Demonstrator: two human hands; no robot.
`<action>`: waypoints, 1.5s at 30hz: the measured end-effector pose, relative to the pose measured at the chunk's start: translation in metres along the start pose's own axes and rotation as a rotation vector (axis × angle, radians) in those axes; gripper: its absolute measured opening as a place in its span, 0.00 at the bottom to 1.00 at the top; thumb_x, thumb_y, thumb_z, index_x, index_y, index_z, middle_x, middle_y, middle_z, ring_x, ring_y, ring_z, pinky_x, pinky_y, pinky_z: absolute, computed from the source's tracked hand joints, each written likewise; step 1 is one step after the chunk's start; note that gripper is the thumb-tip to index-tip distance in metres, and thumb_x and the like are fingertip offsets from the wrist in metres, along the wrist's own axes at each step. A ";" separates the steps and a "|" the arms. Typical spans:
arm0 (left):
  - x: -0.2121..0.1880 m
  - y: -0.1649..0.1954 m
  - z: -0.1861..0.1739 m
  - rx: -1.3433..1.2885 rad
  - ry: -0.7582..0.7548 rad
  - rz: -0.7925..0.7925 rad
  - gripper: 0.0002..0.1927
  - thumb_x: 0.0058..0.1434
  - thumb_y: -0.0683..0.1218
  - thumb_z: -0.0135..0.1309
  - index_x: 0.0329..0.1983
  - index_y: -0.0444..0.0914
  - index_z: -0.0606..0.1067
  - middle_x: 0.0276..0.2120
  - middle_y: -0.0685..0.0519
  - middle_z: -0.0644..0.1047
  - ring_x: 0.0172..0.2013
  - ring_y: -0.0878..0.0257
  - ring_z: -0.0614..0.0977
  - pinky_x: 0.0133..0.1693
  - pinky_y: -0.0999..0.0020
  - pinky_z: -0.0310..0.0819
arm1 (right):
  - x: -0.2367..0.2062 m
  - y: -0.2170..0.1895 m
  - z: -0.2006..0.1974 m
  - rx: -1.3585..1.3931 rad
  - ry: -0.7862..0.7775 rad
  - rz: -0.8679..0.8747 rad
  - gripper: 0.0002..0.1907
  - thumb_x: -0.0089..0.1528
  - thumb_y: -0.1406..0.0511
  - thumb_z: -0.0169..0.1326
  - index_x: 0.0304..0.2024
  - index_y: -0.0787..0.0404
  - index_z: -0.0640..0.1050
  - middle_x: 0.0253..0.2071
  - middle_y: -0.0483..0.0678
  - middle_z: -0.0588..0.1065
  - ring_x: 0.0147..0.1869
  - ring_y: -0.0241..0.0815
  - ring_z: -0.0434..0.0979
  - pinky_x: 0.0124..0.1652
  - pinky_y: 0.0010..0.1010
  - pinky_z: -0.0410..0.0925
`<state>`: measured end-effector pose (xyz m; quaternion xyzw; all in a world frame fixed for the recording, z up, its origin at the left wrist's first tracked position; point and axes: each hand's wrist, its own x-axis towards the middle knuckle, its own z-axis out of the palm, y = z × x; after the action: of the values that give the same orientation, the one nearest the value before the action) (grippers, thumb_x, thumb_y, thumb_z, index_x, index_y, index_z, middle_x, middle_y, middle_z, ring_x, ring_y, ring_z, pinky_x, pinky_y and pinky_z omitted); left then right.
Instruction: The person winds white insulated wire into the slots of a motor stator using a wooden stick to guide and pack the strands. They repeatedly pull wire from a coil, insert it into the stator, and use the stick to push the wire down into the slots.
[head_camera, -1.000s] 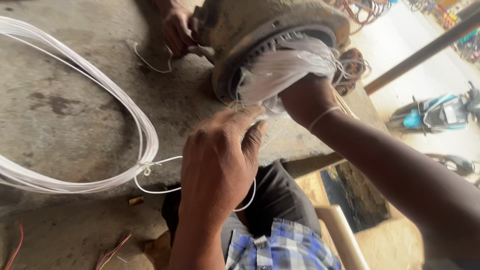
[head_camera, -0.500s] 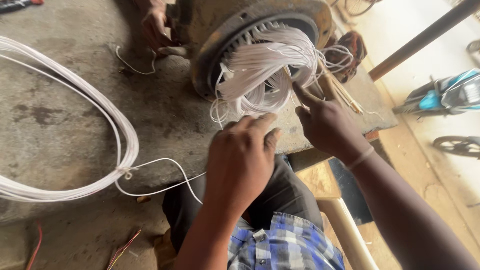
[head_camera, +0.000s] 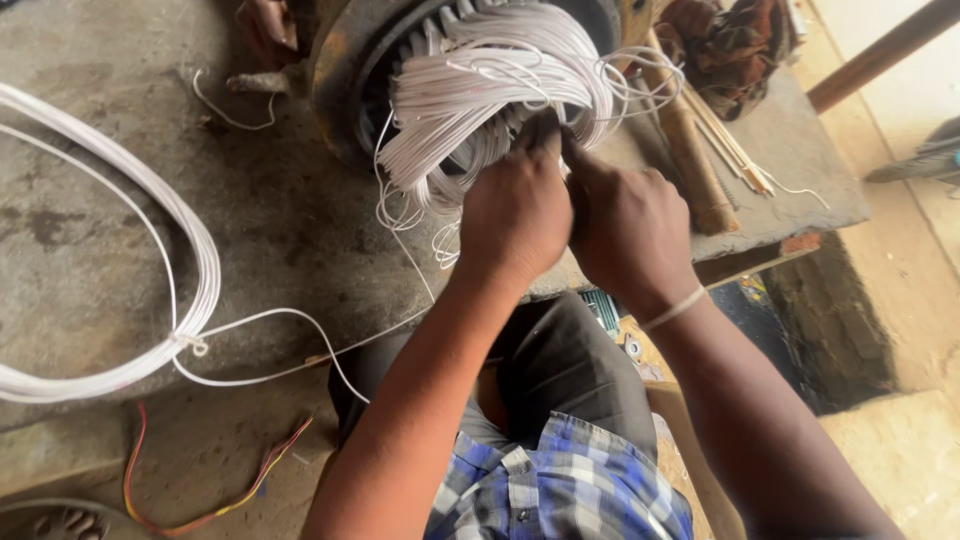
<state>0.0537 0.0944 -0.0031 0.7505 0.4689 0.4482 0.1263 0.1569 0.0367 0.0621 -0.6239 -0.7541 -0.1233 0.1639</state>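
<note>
A round metal motor housing (head_camera: 345, 60) lies on a grey concrete bench (head_camera: 120, 240), with a thick bundle of white winding wires (head_camera: 470, 95) spilling out of its slots. My left hand (head_camera: 515, 215) and my right hand (head_camera: 625, 225) sit side by side at the lower edge of that bundle, fingertips pinched into the white wires. A thin white band circles my right wrist. What the fingertips hold exactly is hidden by the hands.
A large loose coil of white wire (head_camera: 150, 240) lies on the bench at the left, tied at one point. Another person's hand (head_camera: 265, 30) rests beside the housing at the top. Wooden sticks (head_camera: 720, 140) and a cloth (head_camera: 730, 35) lie at the right. Red and yellow wires (head_camera: 200, 505) trail below.
Both hands have moved up to the wire bundle and closed together on it. The camera has shifted closer, so the housing now fills the top.
</note>
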 end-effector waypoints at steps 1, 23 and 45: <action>0.002 -0.005 0.000 0.003 -0.028 -0.009 0.20 0.59 0.38 0.48 0.55 0.32 0.73 0.49 0.36 0.79 0.41 0.42 0.84 0.45 0.53 0.79 | 0.006 -0.001 0.002 -0.028 0.009 -0.019 0.25 0.62 0.64 0.55 0.63 0.48 0.77 0.27 0.58 0.77 0.31 0.62 0.78 0.30 0.51 0.69; 0.008 -0.027 0.026 -0.077 0.024 -0.009 0.16 0.63 0.40 0.45 0.54 0.32 0.72 0.36 0.40 0.82 0.37 0.48 0.86 0.40 0.56 0.81 | 0.011 0.007 0.018 -0.035 0.145 -0.274 0.18 0.72 0.70 0.52 0.62 0.55 0.83 0.23 0.54 0.73 0.25 0.51 0.75 0.31 0.42 0.68; 0.016 -0.035 0.030 -0.032 -0.126 -0.173 0.11 0.65 0.40 0.43 0.44 0.35 0.76 0.40 0.39 0.81 0.42 0.48 0.85 0.45 0.56 0.80 | 0.027 0.014 0.053 -0.181 0.262 -0.282 0.09 0.73 0.69 0.56 0.55 0.55 0.83 0.33 0.50 0.81 0.26 0.41 0.79 0.24 0.32 0.68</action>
<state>0.0589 0.1329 -0.0325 0.7316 0.5159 0.3952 0.2059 0.1616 0.0844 0.0240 -0.5028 -0.7921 -0.2925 0.1849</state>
